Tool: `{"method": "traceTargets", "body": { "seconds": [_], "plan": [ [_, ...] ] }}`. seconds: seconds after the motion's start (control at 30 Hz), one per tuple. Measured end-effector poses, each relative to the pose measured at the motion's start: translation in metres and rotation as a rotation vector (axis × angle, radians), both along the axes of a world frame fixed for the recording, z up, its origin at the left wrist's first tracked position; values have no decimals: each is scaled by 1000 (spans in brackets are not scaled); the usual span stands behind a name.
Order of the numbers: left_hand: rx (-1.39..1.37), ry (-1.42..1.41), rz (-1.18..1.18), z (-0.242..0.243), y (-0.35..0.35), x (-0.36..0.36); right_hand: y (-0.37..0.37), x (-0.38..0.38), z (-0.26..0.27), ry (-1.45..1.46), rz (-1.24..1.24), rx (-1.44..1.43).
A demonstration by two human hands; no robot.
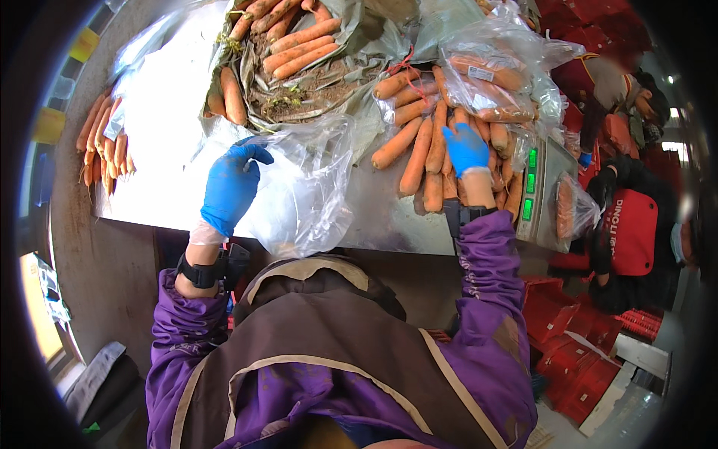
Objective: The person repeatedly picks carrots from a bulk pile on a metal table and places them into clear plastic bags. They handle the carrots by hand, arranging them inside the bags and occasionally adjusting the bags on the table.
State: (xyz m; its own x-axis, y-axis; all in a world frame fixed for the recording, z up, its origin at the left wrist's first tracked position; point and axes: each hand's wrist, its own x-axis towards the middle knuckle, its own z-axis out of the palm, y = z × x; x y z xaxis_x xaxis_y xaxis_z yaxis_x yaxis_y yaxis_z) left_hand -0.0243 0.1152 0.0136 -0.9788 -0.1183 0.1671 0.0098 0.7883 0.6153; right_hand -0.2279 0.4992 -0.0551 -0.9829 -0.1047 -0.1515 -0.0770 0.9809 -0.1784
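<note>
My left hand [233, 182], in a blue glove, pinches the upper edge of a clear plastic bag [308, 191], which hangs open over the table's front edge. My right hand [467, 150], also blue-gloved, rests on a pile of loose carrots [418, 154] at the right of the metal table [387, 224]; whether its fingers grip a carrot is hidden. Behind it lie bagged carrots [488, 76], one bag with a label, and a bag with a red tie [406, 67]. An opened sack [336, 104] at the back holds carrots [303, 47] and soil.
Another carrot pile [104, 137] lies at the table's left. A scale with green displays [528, 185] stands at the right, a bag of carrots [566, 205] beyond it. Red crates [578, 359] are stacked at lower right. Other people [634, 236] are at the far right.
</note>
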Motion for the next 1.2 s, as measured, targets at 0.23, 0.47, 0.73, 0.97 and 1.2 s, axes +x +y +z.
{"method": "traceTargets", "body": {
  "seconds": [0.23, 0.47, 0.73, 0.97, 1.2],
  "plan": [
    [631, -439, -41, 11, 12, 4, -36, -14, -51, 143, -75, 50],
    [928, -479, -123, 28, 16, 2, -19, 21, -54, 55, -85, -116],
    [838, -485, -167, 5, -2, -11, 13, 99, -4, -246, -265, -1439],
    [1084, -623, -257, -14, 27, -18, -78, 128, 117, -181, 246, -1637],
    [1463, -550, -315, 22, -13, -18, -149, 170, 31, -167, 660, -711]
  ]
}}
